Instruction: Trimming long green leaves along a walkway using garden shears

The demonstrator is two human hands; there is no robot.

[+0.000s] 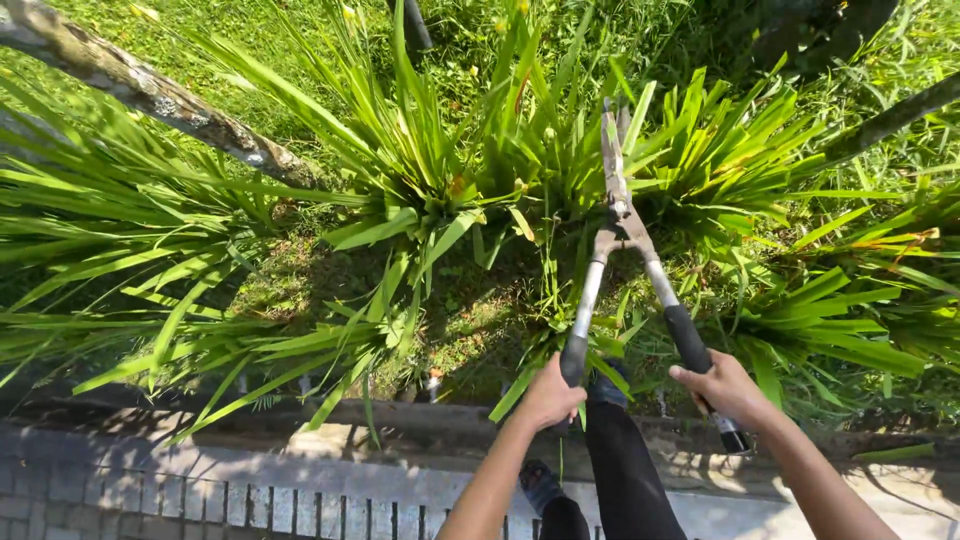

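Left hand and right hand each grip a handle of hedge shears. Blades nearly shut among strap-leaved plants. Best cut low, beyond stone kerb, legs back.

Long-handled garden shears, black grips, blades nearly closed, pointing into green leaves

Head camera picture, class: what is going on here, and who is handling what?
A person holds long-handled garden shears with both hands: the left hand on one black grip, the right hand on the other. The blades point into a clump of long-leaved green plants beyond a stone kerb. A tree trunk leans at upper left.
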